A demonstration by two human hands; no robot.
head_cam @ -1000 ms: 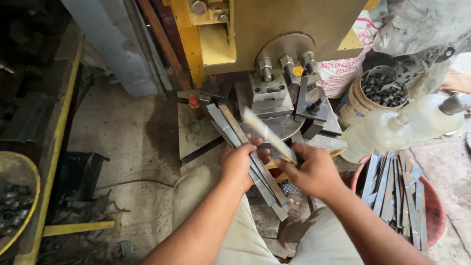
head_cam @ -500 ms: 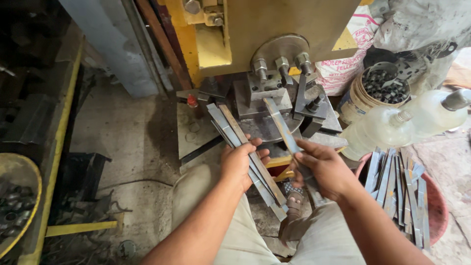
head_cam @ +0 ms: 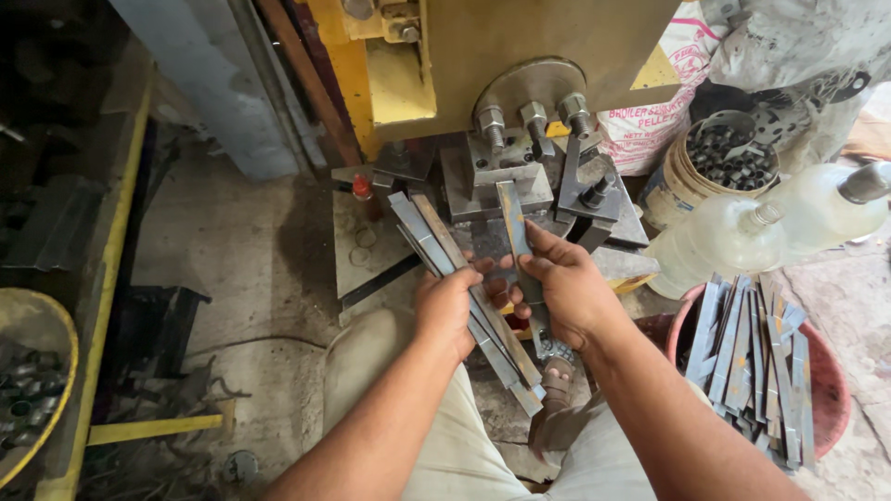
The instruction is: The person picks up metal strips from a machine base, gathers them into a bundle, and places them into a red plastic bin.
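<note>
My left hand (head_cam: 449, 306) grips a bundle of flat metal strips (head_cam: 429, 237) that slants from upper left to lower right. My right hand (head_cam: 564, 283) holds a single flat metal strip (head_cam: 513, 221), its far end pushed under the die block (head_cam: 506, 181) of the yellow press machine (head_cam: 520, 65). The two hands are close together, fingers almost touching, right in front of the press bed. My knees show below the arms.
A red tub (head_cam: 831, 390) with several metal strips stands at right. Behind it are two plastic bottles (head_cam: 733, 237) and a bucket of small metal parts (head_cam: 733, 153). A yellow basin (head_cam: 37, 371) with parts sits at far left on the dirty concrete floor (head_cam: 241, 269).
My right hand has swung the single strip from lying across the bundle to pointing forward and slid its end into the press die. The left hand has kept the bundle still.
</note>
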